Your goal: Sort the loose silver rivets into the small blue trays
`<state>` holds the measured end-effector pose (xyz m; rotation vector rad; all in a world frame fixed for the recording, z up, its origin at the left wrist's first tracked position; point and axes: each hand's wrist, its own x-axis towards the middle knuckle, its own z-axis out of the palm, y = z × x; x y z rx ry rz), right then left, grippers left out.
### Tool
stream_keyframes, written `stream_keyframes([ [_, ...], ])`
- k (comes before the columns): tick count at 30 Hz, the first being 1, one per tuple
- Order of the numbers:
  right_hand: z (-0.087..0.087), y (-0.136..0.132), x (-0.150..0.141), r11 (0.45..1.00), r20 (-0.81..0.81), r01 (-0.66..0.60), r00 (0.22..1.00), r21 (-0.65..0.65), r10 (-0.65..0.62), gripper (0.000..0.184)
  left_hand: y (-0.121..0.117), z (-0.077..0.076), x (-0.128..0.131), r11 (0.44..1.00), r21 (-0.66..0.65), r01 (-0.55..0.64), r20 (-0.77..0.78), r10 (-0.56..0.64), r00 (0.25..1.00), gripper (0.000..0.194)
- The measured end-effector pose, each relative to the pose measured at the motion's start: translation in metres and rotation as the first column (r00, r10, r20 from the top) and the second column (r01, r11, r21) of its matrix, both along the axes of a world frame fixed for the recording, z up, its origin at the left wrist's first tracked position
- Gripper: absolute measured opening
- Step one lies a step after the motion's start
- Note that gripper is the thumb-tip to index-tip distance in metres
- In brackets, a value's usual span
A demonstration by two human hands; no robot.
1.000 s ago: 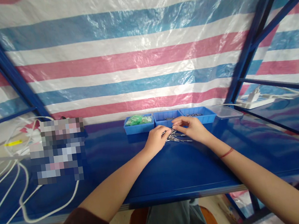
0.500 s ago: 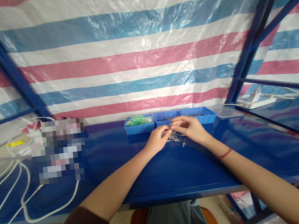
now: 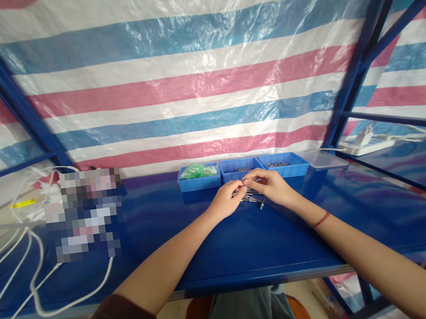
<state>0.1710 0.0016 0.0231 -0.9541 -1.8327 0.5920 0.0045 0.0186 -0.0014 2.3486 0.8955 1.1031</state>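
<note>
My left hand [image 3: 227, 199] and my right hand [image 3: 267, 186] meet over the middle of the table, fingertips pressed together. Whatever is pinched between them is too small and too hidden to name. Beneath and between the hands lies a loose pile of thin metal screw-like pieces [image 3: 251, 196]; one with a wider end points toward me. Just behind my hands stands the middle blue bin [image 3: 229, 167], with a few similar metal pieces inside. The right blue bin [image 3: 295, 166] also holds some. In the left blue bin [image 3: 199, 183] are green and white small packets or parts.
A clear flat lid [image 3: 325, 158] lies right of the bins. White cables [image 3: 36, 274] trail over the left side of the blue table [image 3: 160, 238], beside blurred-out items. A white power strip [image 3: 366, 143] is at the far right. Blue metal posts frame both sides.
My right hand's fingers have curled in and closed toward the left fingertips, uncovering more of the middle bin. Both forearms stay nearly where they were.
</note>
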Motion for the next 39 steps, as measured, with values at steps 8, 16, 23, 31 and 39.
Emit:
stream_keyframes([
  [8, 0.009, -0.009, 0.0, 0.951, 0.208, 0.025, 0.974, 0.307, -0.093, 0.018, 0.001, 0.003, -0.001, 0.983, 0.12, -0.139, 0.089, 0.129, 0.988, 0.011],
  [16, -0.005, 0.012, 0.015, 0.987, 0.122, 0.162, 0.979, -0.006, -0.16, 0.03, 0.0, 0.0, -0.002, 0.952, 0.151, -0.268, 0.071, 0.26, 0.963, 0.022],
  [23, -0.006, 0.031, 0.041, 0.844, -0.485, 0.33, 0.704, -0.422, -0.518, 0.028, -0.006, -0.007, -0.002, 0.953, 0.177, -0.244, -0.235, 0.282, 0.93, 0.039],
  [31, 0.001, 0.025, 0.05, 0.867, -0.118, 0.327, 0.911, -0.377, -0.395, 0.036, -0.006, -0.011, -0.004, 0.972, 0.166, -0.165, -0.388, 0.218, 0.896, 0.039],
  [39, -0.01, 0.012, 0.023, 0.996, 0.604, 0.07, 0.792, 0.051, -0.087, 0.028, -0.003, -0.012, -0.004, 0.96, 0.22, -0.172, -0.432, 0.254, 0.865, 0.035],
])
